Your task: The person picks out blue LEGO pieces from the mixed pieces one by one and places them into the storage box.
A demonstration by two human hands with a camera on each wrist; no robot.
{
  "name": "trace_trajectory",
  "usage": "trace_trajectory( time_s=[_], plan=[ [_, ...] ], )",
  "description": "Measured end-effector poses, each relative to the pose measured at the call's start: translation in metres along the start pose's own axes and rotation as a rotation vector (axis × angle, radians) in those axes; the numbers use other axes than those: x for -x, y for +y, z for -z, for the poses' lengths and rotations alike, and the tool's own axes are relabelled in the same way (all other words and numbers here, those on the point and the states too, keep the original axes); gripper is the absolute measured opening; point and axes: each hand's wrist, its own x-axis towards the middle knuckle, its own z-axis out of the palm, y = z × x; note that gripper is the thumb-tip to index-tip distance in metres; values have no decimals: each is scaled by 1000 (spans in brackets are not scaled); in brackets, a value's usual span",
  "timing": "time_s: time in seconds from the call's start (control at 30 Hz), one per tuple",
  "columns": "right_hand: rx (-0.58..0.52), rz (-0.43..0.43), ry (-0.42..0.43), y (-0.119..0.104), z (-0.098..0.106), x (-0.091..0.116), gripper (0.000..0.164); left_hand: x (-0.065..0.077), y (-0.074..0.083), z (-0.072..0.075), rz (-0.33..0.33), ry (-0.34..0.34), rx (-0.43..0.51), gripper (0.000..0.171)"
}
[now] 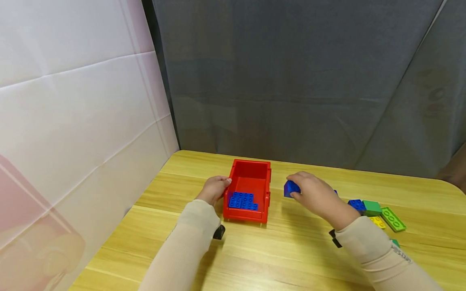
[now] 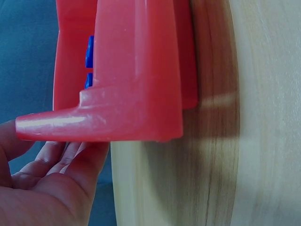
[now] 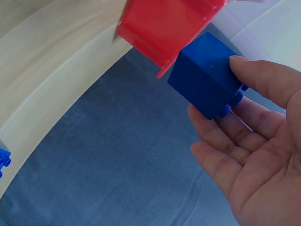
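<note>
A red plastic bin (image 1: 251, 182) stands on the wooden table, with several blue building blocks (image 1: 242, 200) lying at its near end. My left hand (image 1: 214, 189) grips the bin's left rim, thumb on top and fingers beneath, as the left wrist view of the bin (image 2: 136, 70) shows. To the right of the bin, my right hand (image 1: 314, 196) holds a blue building block (image 1: 290, 188) above the table. In the right wrist view, the thumb and fingers pinch this block (image 3: 207, 75), its studs turned toward the palm.
Beyond my right wrist lie another blue block (image 1: 356, 206), a green block (image 1: 372, 208), a yellow block (image 1: 378, 222) and a light green plate (image 1: 393, 219). A further green piece peeks out by the right sleeve. Grey cloth (image 1: 291, 81) hangs behind the table, white cloth (image 1: 91, 101) at left.
</note>
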Motion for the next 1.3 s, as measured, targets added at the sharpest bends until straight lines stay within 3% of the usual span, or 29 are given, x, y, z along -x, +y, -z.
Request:
trace_trajectory(
  time_s=[1.3],
  plan=[
    [-84,101,29,-38,-2,-10,49,3,3,-8,5,20,0,32]
  ],
)
